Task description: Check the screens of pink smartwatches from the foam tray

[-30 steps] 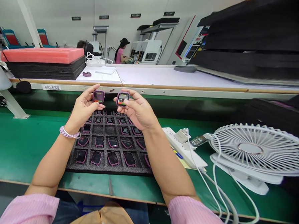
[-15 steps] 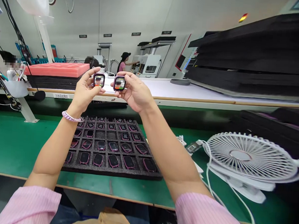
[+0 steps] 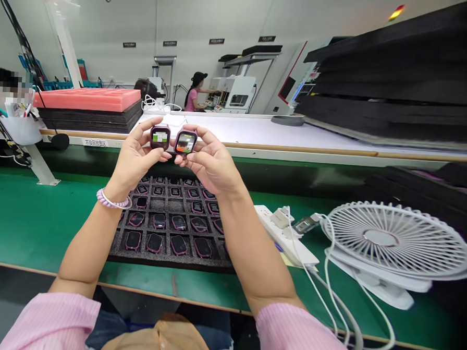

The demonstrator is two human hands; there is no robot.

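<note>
My left hand (image 3: 135, 157) pinches a small purple watch body (image 3: 160, 137) with a lit screen. My right hand (image 3: 209, 160) grips a second purple watch body (image 3: 185, 142), also lit, right beside the first. Both are held side by side above a black foam tray (image 3: 143, 254) on the green bench. Its pockets hold several more purple watch bodies with dark screens.
A white desk fan (image 3: 394, 246) lies tilted at the right, its cable looping toward the bench edge. A white power strip (image 3: 288, 240) sits between fan and tray. Stacked black and pink foam trays (image 3: 88, 104) stand on the back shelf. A person works at a machine far behind.
Both hands with the watch bodies rose to the height of the back shelf, then came down a little and closer together. Their screens changed picture.
</note>
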